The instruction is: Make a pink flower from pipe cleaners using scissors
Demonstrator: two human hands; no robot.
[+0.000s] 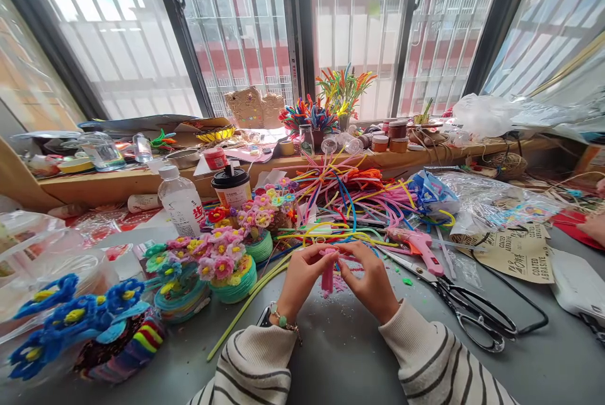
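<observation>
Both hands meet over the middle of the grey table point(326, 354). My left hand point(305, 273) pinches a pink fuzzy pipe cleaner piece point(327, 279) that hangs down below the fingertips. My right hand point(368, 276) has its thumb and fingers closed at the top of the same pink piece. How the piece is bent there is hidden by the fingers. Small pink bits lie on the table beneath. Just left of my hands stands a green-wrapped pot of pink pipe cleaner flowers point(231, 282). Scissors point(467, 310) lie to the right.
Loose pipe cleaners point(350, 191) heap behind my hands. A pink glue gun point(418, 247) and sandpaper sheet point(510, 254) lie right. Left are blue flowers point(75, 317), a water bottle point(179, 200) and a lidded cup point(230, 188). Another person's hand point(594, 225) shows at the right edge.
</observation>
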